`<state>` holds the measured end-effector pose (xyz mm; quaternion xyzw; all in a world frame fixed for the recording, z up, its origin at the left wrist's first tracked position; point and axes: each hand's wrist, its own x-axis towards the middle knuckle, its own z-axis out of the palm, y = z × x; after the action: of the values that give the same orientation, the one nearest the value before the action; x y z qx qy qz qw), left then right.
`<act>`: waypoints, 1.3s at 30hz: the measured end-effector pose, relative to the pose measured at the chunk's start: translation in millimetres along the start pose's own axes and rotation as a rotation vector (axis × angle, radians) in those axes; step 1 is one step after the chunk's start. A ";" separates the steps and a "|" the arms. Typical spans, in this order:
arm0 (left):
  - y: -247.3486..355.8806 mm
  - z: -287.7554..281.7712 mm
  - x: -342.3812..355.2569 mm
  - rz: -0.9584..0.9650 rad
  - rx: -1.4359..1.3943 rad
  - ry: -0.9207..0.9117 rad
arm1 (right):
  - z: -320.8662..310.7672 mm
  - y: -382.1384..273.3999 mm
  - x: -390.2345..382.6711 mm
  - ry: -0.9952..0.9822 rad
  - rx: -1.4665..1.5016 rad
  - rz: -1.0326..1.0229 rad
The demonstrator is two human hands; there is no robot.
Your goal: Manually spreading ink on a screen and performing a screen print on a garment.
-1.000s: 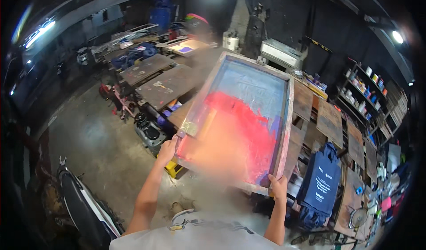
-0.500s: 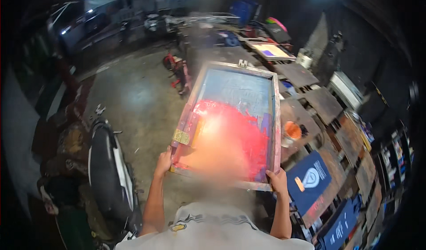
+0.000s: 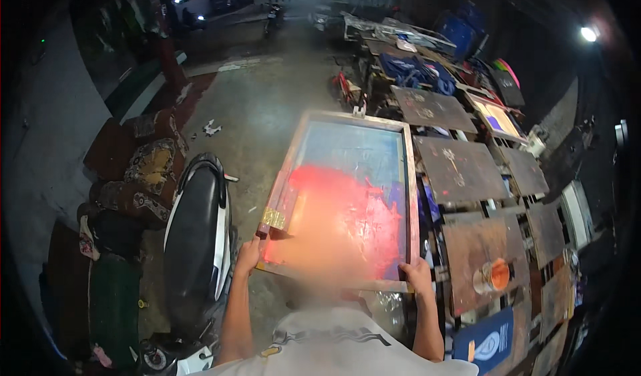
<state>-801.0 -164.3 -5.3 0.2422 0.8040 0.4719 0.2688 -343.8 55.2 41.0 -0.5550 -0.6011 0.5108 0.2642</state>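
Observation:
A wooden-framed printing screen [image 3: 411, 196] is held out in front of me, its mesh pale blue at the far end and smeared with red and some purple nearer me. My left hand [image 3: 249, 256] is closed on the near left corner, beside a strip of yellowish tape. At the near right corner, my right hand [image 3: 418, 276] grips the frame with the thumb on top. A small metal hinge piece [image 3: 360, 111] sticks up from the far edge. A blur covers the near middle of the screen.
To the right, rows of flat printing boards [image 3: 461, 169] bear a tub of orange ink [image 3: 495, 276] and a dark blue printed cloth [image 3: 482, 341]. A motorbike seat [image 3: 195, 242] stands close on my left, with patterned armchairs [image 3: 150, 165] beyond. Concrete floor [image 3: 250, 119] stretches ahead.
My view has turned left, so the boards, orange tub and motorbike now appear farther right. The printing screen stays in both hands, in nearly the same place before me.

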 end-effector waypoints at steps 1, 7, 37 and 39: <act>1.5 -0.1 14.7 -0.003 0.020 0.019 | 8.3 -0.8 18.1 -0.006 0.018 -0.021; 28.1 4.8 98.4 -0.076 0.078 0.072 | 50.8 -52.3 128.3 -0.089 -0.056 0.022; 235.2 160.9 628.1 0.157 0.059 -0.355 | 150.6 -157.2 430.5 0.490 0.090 0.111; 254.0 193.7 651.0 0.203 0.041 -0.433 | 143.8 -161.1 435.2 0.545 0.182 0.119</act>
<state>-1119.1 487.2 8.6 0.4228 0.7085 0.4169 0.3813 -641.3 439.1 30.0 -0.6800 -0.4260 0.4095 0.4341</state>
